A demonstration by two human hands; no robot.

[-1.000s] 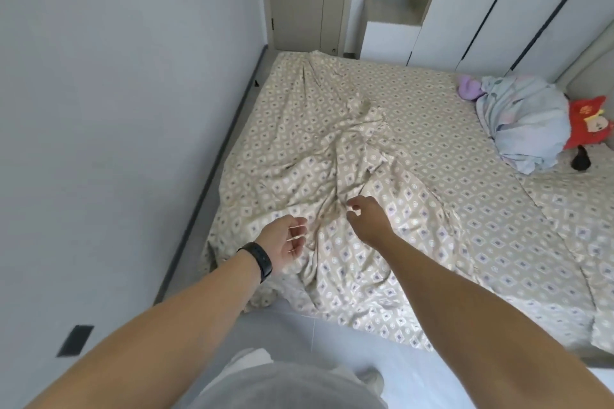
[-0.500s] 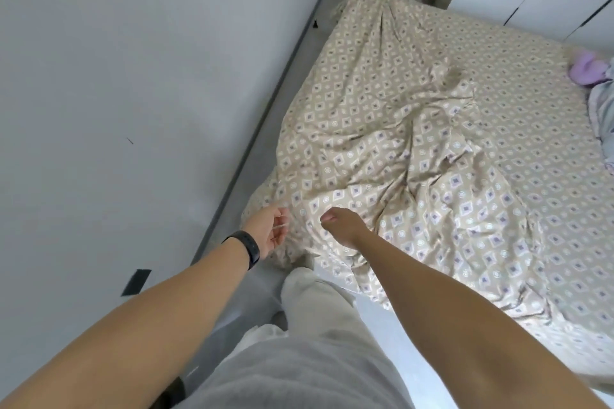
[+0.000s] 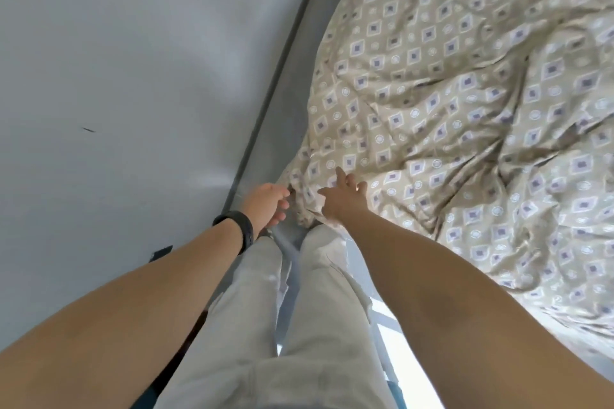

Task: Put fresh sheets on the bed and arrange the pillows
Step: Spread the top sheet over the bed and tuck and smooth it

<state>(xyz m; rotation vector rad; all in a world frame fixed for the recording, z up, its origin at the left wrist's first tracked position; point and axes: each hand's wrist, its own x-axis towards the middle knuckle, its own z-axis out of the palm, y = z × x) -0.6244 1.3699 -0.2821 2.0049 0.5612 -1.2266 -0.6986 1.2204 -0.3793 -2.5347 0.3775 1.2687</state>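
A beige sheet (image 3: 448, 103) with a blue and white diamond pattern lies crumpled over the bed, filling the right half of the view. Its near left corner hangs down over the bed's edge. My left hand (image 3: 265, 202), with a black band on the wrist, reaches that hanging corner with loosely bent fingers touching the fabric. My right hand (image 3: 342, 196) lies just to the right, fingers stretched out flat on the sheet at the corner. No pillows are in view.
A grey wall (image 3: 133, 76) runs close along the left, with a dark skirting strip and a narrow strip of grey floor (image 3: 282, 129) between it and the bed. My legs in light trousers (image 3: 282, 309) stand in that gap at the bed's corner.
The camera has tilted down and moved closer to the bed's near left corner. Both hands have dropped from the sheet's middle folds to its hanging corner, and the right hand's fingers have straightened.
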